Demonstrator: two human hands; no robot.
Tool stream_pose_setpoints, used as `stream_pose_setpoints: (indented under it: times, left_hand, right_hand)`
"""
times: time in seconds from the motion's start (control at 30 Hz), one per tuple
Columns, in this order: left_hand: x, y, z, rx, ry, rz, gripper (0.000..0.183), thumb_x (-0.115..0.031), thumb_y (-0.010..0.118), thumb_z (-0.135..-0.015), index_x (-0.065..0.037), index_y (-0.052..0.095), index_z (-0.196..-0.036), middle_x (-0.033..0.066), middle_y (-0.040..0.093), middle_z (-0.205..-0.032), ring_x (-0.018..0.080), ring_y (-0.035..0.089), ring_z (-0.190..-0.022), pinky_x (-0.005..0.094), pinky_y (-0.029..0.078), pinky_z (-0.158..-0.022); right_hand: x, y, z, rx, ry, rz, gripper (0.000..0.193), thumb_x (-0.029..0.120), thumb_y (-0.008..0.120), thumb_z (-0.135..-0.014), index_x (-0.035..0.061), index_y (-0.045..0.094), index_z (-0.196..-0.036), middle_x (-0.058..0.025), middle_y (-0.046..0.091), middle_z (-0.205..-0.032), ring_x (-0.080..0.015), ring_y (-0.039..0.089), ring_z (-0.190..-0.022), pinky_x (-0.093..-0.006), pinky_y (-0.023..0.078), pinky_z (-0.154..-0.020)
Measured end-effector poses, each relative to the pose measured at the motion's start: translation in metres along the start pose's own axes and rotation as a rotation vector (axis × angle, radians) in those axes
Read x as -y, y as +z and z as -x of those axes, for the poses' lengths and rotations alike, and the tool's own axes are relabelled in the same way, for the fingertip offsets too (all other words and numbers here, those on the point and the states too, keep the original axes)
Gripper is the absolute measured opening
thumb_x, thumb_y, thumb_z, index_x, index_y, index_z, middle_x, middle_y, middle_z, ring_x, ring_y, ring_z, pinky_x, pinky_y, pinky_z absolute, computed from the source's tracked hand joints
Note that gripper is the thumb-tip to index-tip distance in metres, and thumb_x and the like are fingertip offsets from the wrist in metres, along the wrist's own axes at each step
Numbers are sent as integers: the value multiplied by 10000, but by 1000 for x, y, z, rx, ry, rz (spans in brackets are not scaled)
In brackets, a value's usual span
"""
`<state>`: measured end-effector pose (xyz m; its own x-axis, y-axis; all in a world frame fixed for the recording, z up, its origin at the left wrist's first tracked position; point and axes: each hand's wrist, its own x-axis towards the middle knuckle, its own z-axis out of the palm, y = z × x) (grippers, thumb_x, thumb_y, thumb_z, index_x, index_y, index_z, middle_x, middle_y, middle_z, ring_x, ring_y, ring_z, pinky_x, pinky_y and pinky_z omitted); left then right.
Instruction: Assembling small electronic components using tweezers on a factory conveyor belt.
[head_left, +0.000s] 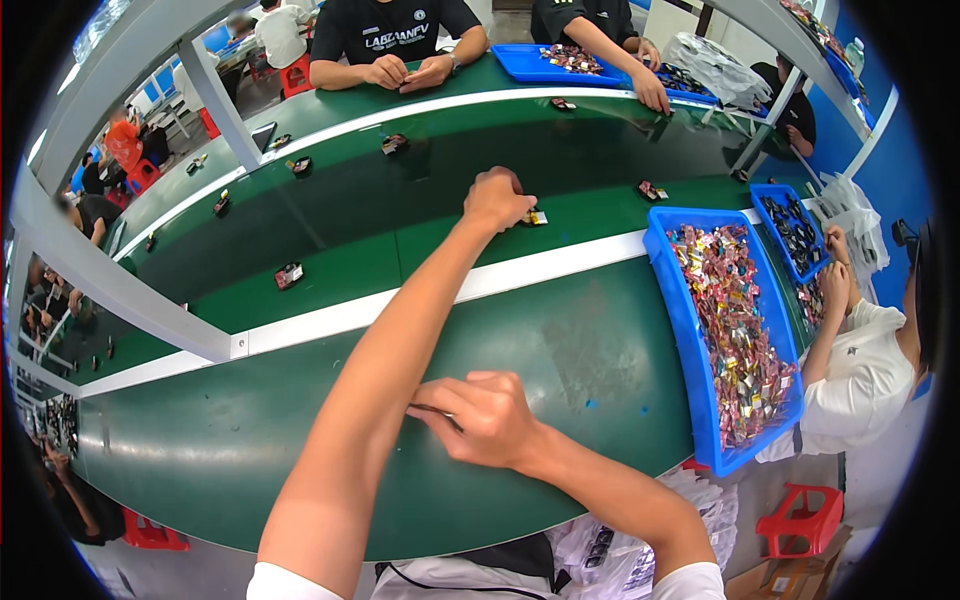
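My left hand reaches far over the green conveyor belt, its fingers bent down and closed at a small black piece with a yellow and white packet. The fingers partly cover that piece. Closer to me, above the green work surface, my right hand is closed in a pinch. It grips a thin dark piece, mostly hidden by the fingers; its kind cannot be made out. My left forearm passes just left of the right hand's fingertips.
A blue tray heaped with small shiny packets stands at the right, beside a smaller blue tray of black pieces. Several similar pieces, one at left, lie along the belt. Co-workers sit opposite and at right. Grey frame posts rise at left.
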<state>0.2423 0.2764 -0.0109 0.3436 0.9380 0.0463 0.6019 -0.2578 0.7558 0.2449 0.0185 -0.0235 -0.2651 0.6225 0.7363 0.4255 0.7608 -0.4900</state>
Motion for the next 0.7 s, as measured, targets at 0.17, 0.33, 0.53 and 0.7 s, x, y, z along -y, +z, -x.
stream_pose_setpoints:
  times: [0.17,0.33,0.53,0.7]
  left_hand:
    - [12,3,-3,-128,41,-190,243,-178,777,-830,30,699,-931,105,704,-770,156,653,-563,314,519,-503]
    - [5,-29,45,51,-176,402,166,-108,742,-870,10,631,-908,60,641,-696,93,548,-477,262,359,-404]
    - [40,-90,144,34,-253,447,124,-100,688,-920,12,633,-926,43,636,-696,81,531,-469,228,330,-388]
    - [49,-124,231,-107,-322,602,140,-104,640,-967,33,651,-989,53,654,-800,76,547,-525,208,357,-418]
  right_hand:
    - [4,1,-3,-11,-6,-21,156,37,781,-754,65,695,-881,-26,716,-795,-216,570,-488,-311,421,-468]
    - [1,-3,-1,-16,3,10,169,38,824,-719,71,740,-862,-29,763,-840,-165,583,-475,-267,431,-457]
    - [3,-2,-5,-68,21,-63,159,30,832,-730,72,740,-852,-40,760,-805,-157,557,-431,-264,427,-443]
    - [19,-8,-11,-50,187,-198,135,39,815,-751,67,735,-856,-35,730,-763,-150,520,-430,-271,408,-444]
